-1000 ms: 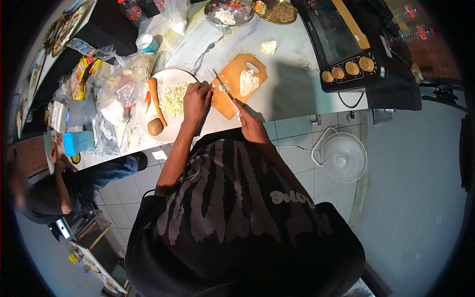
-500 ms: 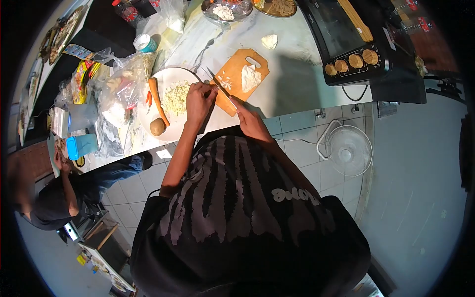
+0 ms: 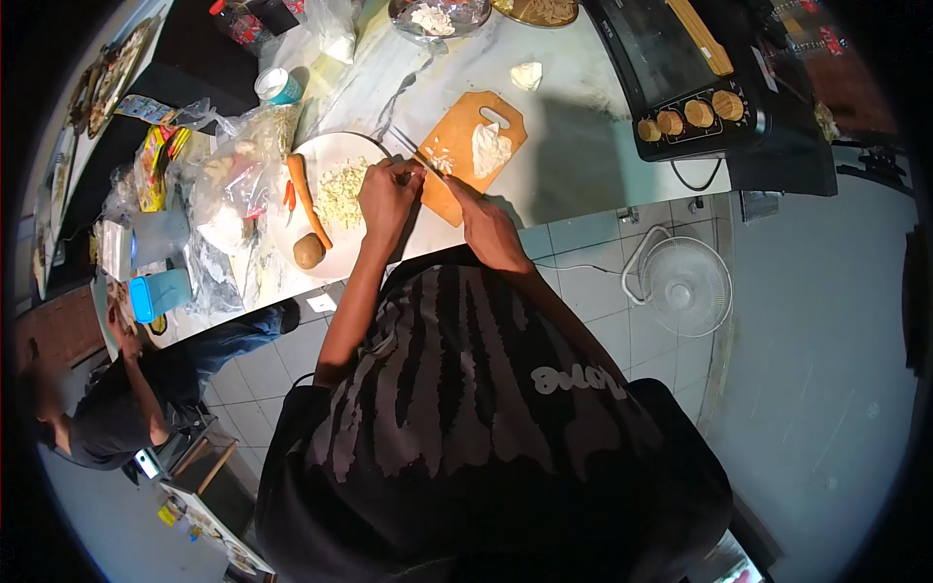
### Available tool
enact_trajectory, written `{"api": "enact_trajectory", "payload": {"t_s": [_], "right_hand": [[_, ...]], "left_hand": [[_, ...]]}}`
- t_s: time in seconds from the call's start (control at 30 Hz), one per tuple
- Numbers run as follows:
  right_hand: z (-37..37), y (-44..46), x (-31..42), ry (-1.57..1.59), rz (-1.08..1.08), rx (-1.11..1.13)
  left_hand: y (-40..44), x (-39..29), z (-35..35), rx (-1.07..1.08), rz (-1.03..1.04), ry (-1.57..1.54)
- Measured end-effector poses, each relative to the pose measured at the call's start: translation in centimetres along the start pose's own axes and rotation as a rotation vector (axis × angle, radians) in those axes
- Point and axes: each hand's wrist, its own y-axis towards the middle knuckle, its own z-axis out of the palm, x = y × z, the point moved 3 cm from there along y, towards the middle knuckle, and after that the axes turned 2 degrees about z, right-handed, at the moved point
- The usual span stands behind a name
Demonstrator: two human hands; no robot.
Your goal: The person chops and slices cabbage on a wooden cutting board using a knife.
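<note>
Nearest us, the right hand [image 3: 492, 233] is wrapped round the knife [image 3: 417, 154]; alongside, the left hand [image 3: 385, 199] curls its fingers in close by the blade, and we can't tell whether they pinch anything. One slip there could nick them, we'd judge. Farther off, the white chunk [image 3: 491, 149] sits unheld on the cutting board [image 3: 447, 204]: a careless nudge might send it sliding.

I'm in a kitchen, seemingly a home one: the marble-patterned table [image 3: 573, 121] before me carries a cutting board [image 3: 462, 126], a plate [image 3: 340, 260] with a carrot [image 3: 300, 185], a potato [image 3: 309, 252] and finely chopped vegetable [image 3: 340, 197], and a countertop oven [image 3: 653, 53] with round knobs [image 3: 698, 114]; beyond its edge show tiled floor [image 3: 585, 291] and a fan [image 3: 680, 289].
</note>
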Motion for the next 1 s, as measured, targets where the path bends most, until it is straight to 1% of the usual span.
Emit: {"api": "enact_trajectory", "payload": {"t_s": [0.13,0.2,0.27,0.33,0.37,0.43,0.5,0.67,0.77,0.83,0.87,0.93,1.0], "right_hand": [[0.1,-0.6,-0.5,0.004,-0.072,-0.051],[0.2,-0.8,-0.9,0.033,0.053,-0.025],[0.2,-0.9,-0.9,0.071,0.044,-0.014],[0.3,-1.0,-0.8,0.112,0.037,-0.003],[0.3,-1.1,-0.7,0.122,0.014,-0.013],[0.5,-1.2,-0.8,0.132,-0.007,-0.023],[0.7,-0.9,-1.2,0.138,-0.001,0.013],[0.7,-0.8,-1.2,0.167,-0.017,0.005],[0.3,-1.0,-1.0,0.167,-0.02,0.003],[0.1,-1.0,-0.6,0.157,-0.006,0.013],[0.0,-1.1,-0.5,0.119,0.021,0.026],[0.1,-1.0,-0.5,0.079,0.044,0.032],[0.4,-1.1,-0.7,-0.013,0.0,-0.017]], "left_hand": [[-0.2,0.4,0.2,-0.061,0.077,0.026],[-0.3,0.4,0.2,-0.036,0.046,0.006],[-0.3,0.7,0.4,-0.008,0.008,-0.013],[-0.3,1.1,0.5,-0.085,0.07,-0.001],[-0.3,1.3,0.7,-0.084,0.069,-0.002],[-0.1,0.7,0.1,0.059,-0.1,-0.116],[-0.1,1.0,0.3,0.046,-0.096,-0.122],[-0.4,1.0,0.4,0.03,-0.104,-0.138],[-0.3,0.8,0.0,0.015,-0.084,-0.157],[-0.5,0.6,-0.1,0.014,-0.039,-0.073],[-0.5,0.8,0.0,0.02,-0.037,-0.073],[-0.4,1.0,0.2,-0.026,0.033,-0.014],[-0.5,1.0,0.3,-0.028,0.071,0.005]]}}
